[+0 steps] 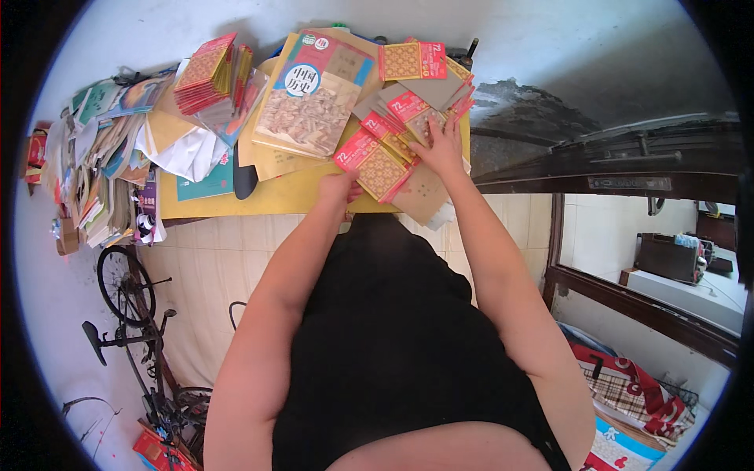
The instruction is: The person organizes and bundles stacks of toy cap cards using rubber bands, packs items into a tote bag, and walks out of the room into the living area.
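Observation:
At the table's front edge, my left hand [339,188] is closed on the lower left edge of a flat red and gold packet [381,169]. My right hand [443,149] lies with spread fingers on the overlapping packets just right of it, holding none of them. Under its fingertips is another patterned packet [408,106], and a further red and gold packet [385,129] shows between the two. Grey-brown card [424,192] sticks out below my right hand. Behind these, one more red and gold packet [412,60] lies flat near the wall.
The yellow table [267,200] also bears a history textbook [310,94] and a stack of red packets [208,74]. Piled papers and books [106,180] stand at the left. A bicycle [129,314] is below them. A dark-framed glass door [628,290] is at the right.

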`<action>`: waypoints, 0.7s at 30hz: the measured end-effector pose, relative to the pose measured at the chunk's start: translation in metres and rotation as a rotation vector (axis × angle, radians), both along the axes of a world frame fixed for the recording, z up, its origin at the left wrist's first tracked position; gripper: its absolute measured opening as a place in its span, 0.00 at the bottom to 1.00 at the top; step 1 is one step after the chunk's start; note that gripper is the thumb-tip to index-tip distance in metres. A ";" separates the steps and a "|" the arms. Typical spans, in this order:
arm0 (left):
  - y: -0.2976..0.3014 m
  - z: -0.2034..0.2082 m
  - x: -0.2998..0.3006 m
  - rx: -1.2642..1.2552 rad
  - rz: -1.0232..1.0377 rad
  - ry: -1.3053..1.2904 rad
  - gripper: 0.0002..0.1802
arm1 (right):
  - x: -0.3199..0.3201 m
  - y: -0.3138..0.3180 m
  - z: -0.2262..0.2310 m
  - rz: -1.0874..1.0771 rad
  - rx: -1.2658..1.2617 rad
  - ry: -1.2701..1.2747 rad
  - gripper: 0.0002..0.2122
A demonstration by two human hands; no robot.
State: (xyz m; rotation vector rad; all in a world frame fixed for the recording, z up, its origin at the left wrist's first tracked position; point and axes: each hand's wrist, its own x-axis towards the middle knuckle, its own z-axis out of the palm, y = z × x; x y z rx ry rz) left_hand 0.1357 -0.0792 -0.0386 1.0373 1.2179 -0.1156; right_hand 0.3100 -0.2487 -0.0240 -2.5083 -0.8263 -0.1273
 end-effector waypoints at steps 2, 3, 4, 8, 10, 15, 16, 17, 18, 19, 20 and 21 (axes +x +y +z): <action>0.002 -0.002 0.000 0.014 -0.025 0.054 0.14 | 0.005 0.000 -0.004 0.033 -0.042 0.057 0.35; 0.002 -0.003 -0.001 0.009 -0.042 0.066 0.14 | 0.008 -0.002 -0.005 0.055 -0.042 0.107 0.37; 0.002 -0.002 -0.001 0.001 -0.059 0.079 0.13 | 0.010 -0.003 -0.004 0.078 -0.044 0.157 0.38; -0.008 0.001 -0.013 -0.048 0.029 0.053 0.10 | 0.010 -0.007 0.002 0.121 -0.039 0.131 0.36; -0.012 0.004 -0.018 -0.160 0.017 -0.015 0.13 | 0.008 -0.010 0.005 0.137 -0.005 0.180 0.33; -0.005 0.021 -0.025 -0.220 -0.128 0.055 0.16 | 0.018 -0.016 0.017 0.070 0.180 0.337 0.27; 0.000 0.023 -0.026 -0.249 -0.218 0.131 0.17 | 0.019 -0.018 0.026 0.041 0.290 0.476 0.25; 0.002 0.023 -0.027 -0.246 -0.221 0.130 0.17 | 0.022 -0.020 0.027 0.039 0.293 0.474 0.25; 0.004 0.023 -0.028 -0.216 -0.269 0.113 0.19 | 0.026 -0.023 0.029 0.066 0.260 0.477 0.22; 0.006 0.023 -0.026 -0.187 -0.324 0.094 0.21 | 0.028 -0.026 0.031 0.086 0.228 0.479 0.19; 0.005 0.027 -0.026 -0.186 -0.323 0.094 0.21 | 0.023 -0.023 0.042 0.088 0.229 0.479 0.19; 0.003 0.030 -0.024 -0.133 -0.344 -0.077 0.21 | 0.015 -0.020 0.054 0.030 0.145 0.257 0.16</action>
